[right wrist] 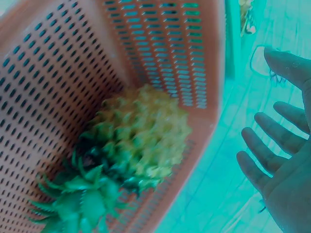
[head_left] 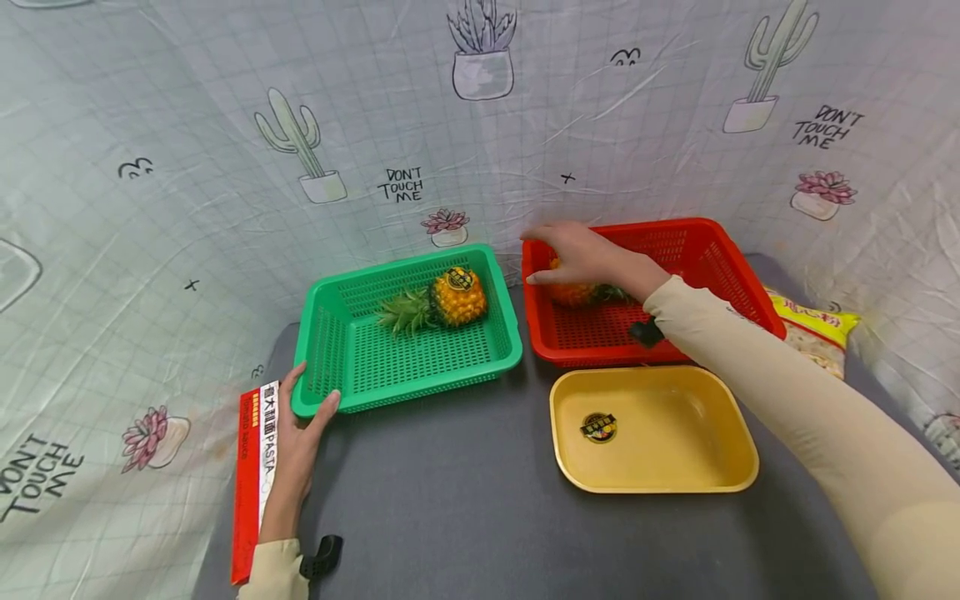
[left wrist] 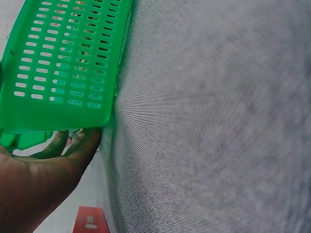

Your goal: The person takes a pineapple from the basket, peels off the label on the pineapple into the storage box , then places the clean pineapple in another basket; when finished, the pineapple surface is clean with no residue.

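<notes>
In the head view my left hand (head_left: 298,442) is at the near left corner of a green basket (head_left: 420,390), thumb at the front side and fingers at the left. The left wrist view shows those fingers (left wrist: 85,148) against the basket's end wall. A pineapple (head_left: 459,298) with a dark label lies inside. My right hand (head_left: 577,254) hovers over the left rim of a red basket (head_left: 585,354), fingers spread and holding nothing. Partly hidden beneath it, another pineapple (right wrist: 146,131) lies in that basket, its leaves (right wrist: 80,199) clear in the right wrist view.
A yellow tray (head_left: 660,450) with a dark round label stands in front of the red basket. Left of my left forearm lies a red and white pasta box (head_left: 251,492). A yellow-topped food bag (head_left: 817,329) sits at the right. Patterned cloth (head_left: 360,100) hangs behind.
</notes>
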Demonstrator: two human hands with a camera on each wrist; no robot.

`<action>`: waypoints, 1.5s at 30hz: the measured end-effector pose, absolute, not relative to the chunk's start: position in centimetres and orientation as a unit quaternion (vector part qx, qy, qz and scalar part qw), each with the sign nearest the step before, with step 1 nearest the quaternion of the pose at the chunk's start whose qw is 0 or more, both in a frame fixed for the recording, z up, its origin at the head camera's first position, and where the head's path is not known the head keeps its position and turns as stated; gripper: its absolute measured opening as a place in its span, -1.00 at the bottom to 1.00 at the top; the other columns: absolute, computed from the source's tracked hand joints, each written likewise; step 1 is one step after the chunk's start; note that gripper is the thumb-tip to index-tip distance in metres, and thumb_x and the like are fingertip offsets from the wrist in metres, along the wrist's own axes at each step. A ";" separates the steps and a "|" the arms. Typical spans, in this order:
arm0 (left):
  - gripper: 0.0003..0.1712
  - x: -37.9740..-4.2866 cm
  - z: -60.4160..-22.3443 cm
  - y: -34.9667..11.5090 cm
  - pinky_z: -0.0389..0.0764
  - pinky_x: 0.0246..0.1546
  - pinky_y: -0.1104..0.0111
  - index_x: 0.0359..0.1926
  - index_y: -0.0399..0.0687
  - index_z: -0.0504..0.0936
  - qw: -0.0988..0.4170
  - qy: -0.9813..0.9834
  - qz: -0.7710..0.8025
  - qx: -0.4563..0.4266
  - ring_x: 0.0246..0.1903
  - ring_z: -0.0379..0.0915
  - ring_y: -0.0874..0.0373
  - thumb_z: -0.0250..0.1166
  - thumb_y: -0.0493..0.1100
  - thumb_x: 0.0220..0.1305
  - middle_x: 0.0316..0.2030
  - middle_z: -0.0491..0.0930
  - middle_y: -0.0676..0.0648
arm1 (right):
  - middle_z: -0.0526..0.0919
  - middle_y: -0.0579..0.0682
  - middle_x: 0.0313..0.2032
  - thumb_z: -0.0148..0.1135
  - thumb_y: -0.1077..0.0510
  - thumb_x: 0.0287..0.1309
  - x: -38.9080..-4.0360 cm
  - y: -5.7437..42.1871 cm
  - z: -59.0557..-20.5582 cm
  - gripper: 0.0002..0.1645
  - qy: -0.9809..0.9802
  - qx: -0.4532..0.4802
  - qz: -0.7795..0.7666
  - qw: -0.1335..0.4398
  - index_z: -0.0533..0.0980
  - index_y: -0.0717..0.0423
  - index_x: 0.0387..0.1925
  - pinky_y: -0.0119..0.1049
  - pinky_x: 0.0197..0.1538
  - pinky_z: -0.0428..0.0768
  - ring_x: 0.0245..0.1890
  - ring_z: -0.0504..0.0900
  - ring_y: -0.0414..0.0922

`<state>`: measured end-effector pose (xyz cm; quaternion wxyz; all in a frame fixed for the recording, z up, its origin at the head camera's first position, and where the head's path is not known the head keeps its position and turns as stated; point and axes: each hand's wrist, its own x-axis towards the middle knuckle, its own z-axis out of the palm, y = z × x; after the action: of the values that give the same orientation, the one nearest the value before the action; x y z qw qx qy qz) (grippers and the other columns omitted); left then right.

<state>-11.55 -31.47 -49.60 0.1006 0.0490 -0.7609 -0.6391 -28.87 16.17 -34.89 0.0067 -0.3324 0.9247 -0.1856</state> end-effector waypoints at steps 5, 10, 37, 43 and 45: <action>-0.11 -11.5 -49.6 -31.5 0.32 0.26 0.43 0.65 0.40 0.11 0.100 -0.758 -0.643 0.048 0.44 0.12 0.07 0.35 -0.13 0.50 0.53 0.13 0.01 | 0.53 0.20 0.35 0.52 -0.09 0.27 -29.3 14.4 -34.8 -0.10 0.920 -0.346 -0.183 0.008 0.41 0.27 0.46 0.09 0.38 0.41 0.32 0.49 0.17; -0.11 -11.6 -49.6 -31.5 0.35 0.21 0.51 0.66 0.40 0.10 0.096 -0.759 -0.642 0.049 0.44 0.13 0.06 0.35 -0.12 0.50 0.53 0.13 0.00 | 0.49 0.21 0.39 0.53 -0.09 0.27 -29.6 12.7 -35.0 -0.04 0.911 -0.364 -0.193 0.017 0.35 0.29 0.50 0.08 0.39 0.40 0.35 0.47 0.13; -0.10 -11.1 -49.9 -31.6 0.25 0.35 0.19 0.66 0.44 0.09 0.087 -0.767 -0.632 0.064 0.46 0.08 0.07 0.36 -0.08 0.50 0.55 0.08 0.02 | 0.30 0.21 0.52 0.50 -0.07 0.32 -31.3 4.2 -37.1 0.08 0.920 -0.317 -0.206 0.103 0.15 0.23 0.62 0.00 0.47 0.31 0.48 0.30 0.13; -0.11 -11.6 -49.9 -31.8 0.28 0.31 0.26 0.65 0.44 0.10 0.097 -0.767 -0.632 0.056 0.44 0.09 0.08 0.35 -0.09 0.50 0.54 0.09 0.04 | 0.27 0.21 0.54 0.49 -0.11 0.33 -31.7 2.8 -37.9 0.11 0.928 -0.301 -0.196 0.100 0.11 0.23 0.63 0.01 0.43 0.37 0.47 0.32 0.14; -0.11 -11.7 -49.9 -31.8 0.31 0.28 0.33 0.65 0.43 0.10 0.096 -0.767 -0.632 0.051 0.43 0.10 0.08 0.35 -0.10 0.50 0.53 0.10 0.03 | 0.26 0.19 0.55 0.49 -0.12 0.32 -31.8 2.5 -38.1 0.12 0.932 -0.291 -0.191 0.098 0.11 0.21 0.64 0.02 0.42 0.38 0.48 0.31 0.15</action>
<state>-11.73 -31.76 -49.90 0.0961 0.0508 -0.7673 -0.6320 -31.80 2.50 -38.13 0.0978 -0.2907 0.9324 -0.1910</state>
